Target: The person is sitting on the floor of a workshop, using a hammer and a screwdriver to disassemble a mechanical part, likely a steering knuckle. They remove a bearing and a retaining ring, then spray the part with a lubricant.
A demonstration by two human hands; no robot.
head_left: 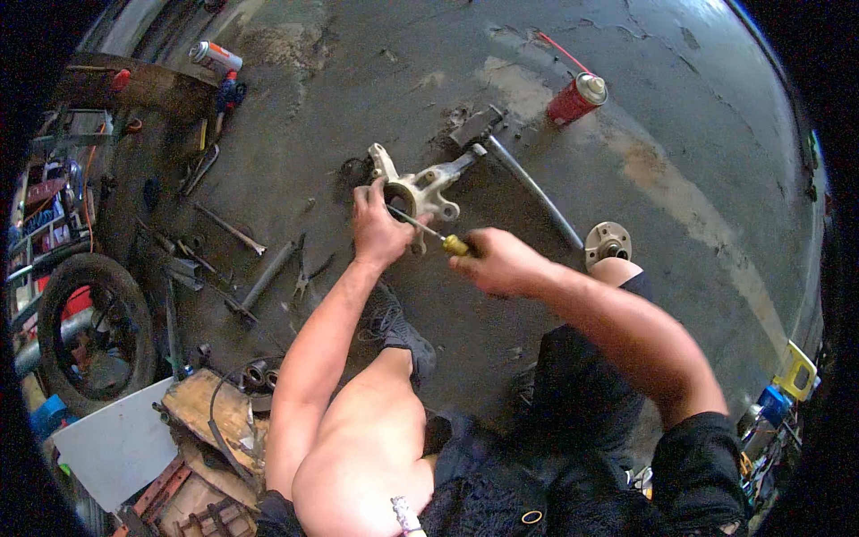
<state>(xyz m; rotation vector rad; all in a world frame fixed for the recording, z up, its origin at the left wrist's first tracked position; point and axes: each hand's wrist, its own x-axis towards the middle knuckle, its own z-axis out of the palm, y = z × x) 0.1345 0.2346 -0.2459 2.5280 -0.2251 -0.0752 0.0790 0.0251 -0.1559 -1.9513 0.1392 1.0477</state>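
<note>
The grey floor (707,116) is lying stained; inward from its edges, the left hand (380,233) is curling its fingers over the pale casting's (429,190) ring, the right hand (503,261) is gripping a screwdriver (455,244), seemingly prying there; continuing is calling for steady bracing.

Counted two bare hands: one left hand (381,231), one right hand (499,263). Logged one yellow-handled screwdriver (456,244), one pale metal casting (431,190), one flanged hub (608,240) to right. Tallied two hammers: one far hammer (537,193), one left hammer (271,274). Noted two spray cans: one red can (574,101) far right, one white can (215,56) far left. Recorded one pair of pliers (302,281), one tyre (139,313), both left.
</note>
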